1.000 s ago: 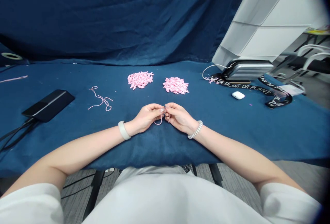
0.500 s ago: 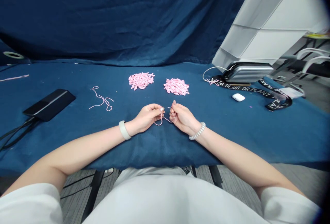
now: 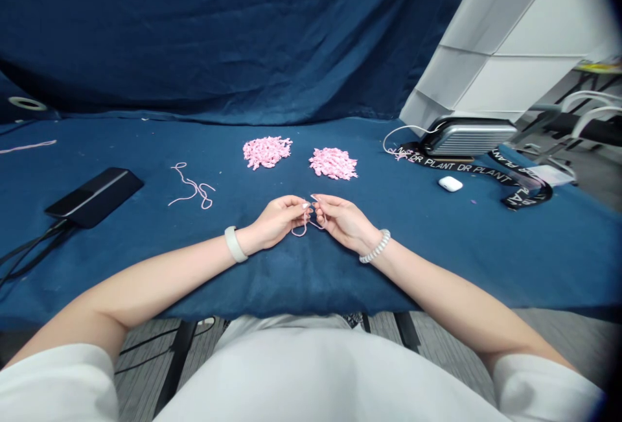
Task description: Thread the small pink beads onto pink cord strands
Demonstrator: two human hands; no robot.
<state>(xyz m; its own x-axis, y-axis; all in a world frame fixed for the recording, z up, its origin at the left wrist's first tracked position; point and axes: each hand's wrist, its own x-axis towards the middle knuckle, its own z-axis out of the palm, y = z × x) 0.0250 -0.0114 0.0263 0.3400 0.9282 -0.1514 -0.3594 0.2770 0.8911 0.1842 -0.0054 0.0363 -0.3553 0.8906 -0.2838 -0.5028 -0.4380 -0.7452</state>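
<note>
Between my fingertips runs a thin pink yarn, with a small loop drooping below my left hand. My left hand is closed in a pinch on the yarn. Close on its right, my right hand grips the yarn too, thumb and index finger stretched toward the left fingertips. What exactly lies between the fingertips is too small to make out. Beyond the hands are two heaps of small pink knotted yarn pieces, a left heap and a right heap.
Loose pink yarn lies to the left, near a black device with cables. At the right are a white earbud case, a black lettered strap and a silver-grey ribbed case. A blue cloth covers the table.
My right hand has shifted slightly left, its thumb and index finger extending toward my left fingertips. The left hand stays nearly still with the yarn loop below it.
</note>
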